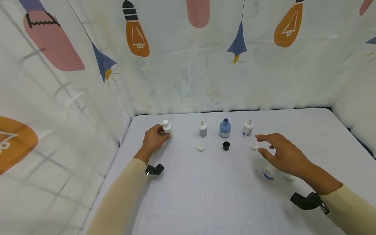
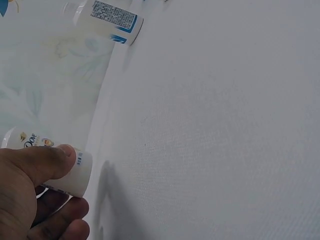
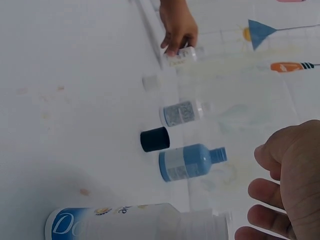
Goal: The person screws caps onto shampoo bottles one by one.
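Observation:
At the table's far left, my left hand [image 1: 154, 138] grips a small white bottle [image 1: 166, 126] with a white cap on top. In the left wrist view its label reads Dove [image 2: 30, 140], and the thumb lies along its side. My right hand [image 1: 283, 155] is held above the table on the right, thumb and fingers apart, with nothing between them. Close to its fingertips is a white cap [image 1: 254, 146], with an uncapped white bottle [image 1: 247, 128] behind. Beneath this hand stands another white bottle [image 1: 268, 172], partly hidden, beside a white cap [image 1: 290, 177].
Along the back stand an uncapped white bottle [image 1: 203, 129] and an uncapped blue bottle [image 1: 225, 129]. A white cap [image 1: 201, 148] and a black cap [image 1: 226, 146] lie in front of them. A printed curtain [image 1: 188, 81] hangs behind the white table [image 1: 205, 195].

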`<state>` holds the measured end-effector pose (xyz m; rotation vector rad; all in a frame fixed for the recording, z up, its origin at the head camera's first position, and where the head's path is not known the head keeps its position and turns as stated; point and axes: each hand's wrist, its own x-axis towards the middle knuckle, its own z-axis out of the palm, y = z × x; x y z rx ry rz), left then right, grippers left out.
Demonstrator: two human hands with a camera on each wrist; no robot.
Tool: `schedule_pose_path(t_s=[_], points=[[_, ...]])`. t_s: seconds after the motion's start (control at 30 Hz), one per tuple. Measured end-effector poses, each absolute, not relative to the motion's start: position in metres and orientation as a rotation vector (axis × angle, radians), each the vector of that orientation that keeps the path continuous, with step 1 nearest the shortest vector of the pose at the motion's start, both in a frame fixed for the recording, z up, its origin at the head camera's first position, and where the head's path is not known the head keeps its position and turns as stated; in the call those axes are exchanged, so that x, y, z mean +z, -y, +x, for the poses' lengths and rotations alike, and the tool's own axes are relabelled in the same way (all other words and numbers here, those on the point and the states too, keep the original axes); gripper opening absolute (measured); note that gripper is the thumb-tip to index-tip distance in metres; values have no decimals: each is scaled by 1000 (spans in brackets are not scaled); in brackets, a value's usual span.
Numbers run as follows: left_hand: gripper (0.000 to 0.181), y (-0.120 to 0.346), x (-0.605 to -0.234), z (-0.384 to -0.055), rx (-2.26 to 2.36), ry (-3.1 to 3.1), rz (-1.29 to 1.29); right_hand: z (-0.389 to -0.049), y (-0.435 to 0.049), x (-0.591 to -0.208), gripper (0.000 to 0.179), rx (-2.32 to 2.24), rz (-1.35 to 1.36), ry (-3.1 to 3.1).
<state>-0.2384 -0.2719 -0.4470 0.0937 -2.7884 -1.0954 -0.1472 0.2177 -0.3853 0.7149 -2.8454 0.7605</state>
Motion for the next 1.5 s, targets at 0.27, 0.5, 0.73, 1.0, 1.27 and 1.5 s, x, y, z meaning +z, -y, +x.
schedule_pose_path(t_s=[0.27, 0.5, 0.73, 1.0, 1.27, 1.5], points=[[49, 270, -452, -244, -1100, 2795, 150, -147, -223, -382, 49, 780, 685, 2882], [48, 270, -455, -247, -1103, 2786, 168, -148, -229, -382, 50, 763, 676, 2887], [46, 270, -455, -250, -1099, 2776, 169, -150, -233, -381, 50, 796, 644, 2927], [47, 270, -456, -251, -1154, 2783, 211, -152, -237, -385, 51, 795, 641, 2934], [52, 272, -456, -250, -1142, 2799, 207, -151, -243, -388, 49, 801, 629, 2926], [70, 271, -449, -238, -1123, 2847, 302, -151, -249, -389, 49, 805, 612, 2918]])
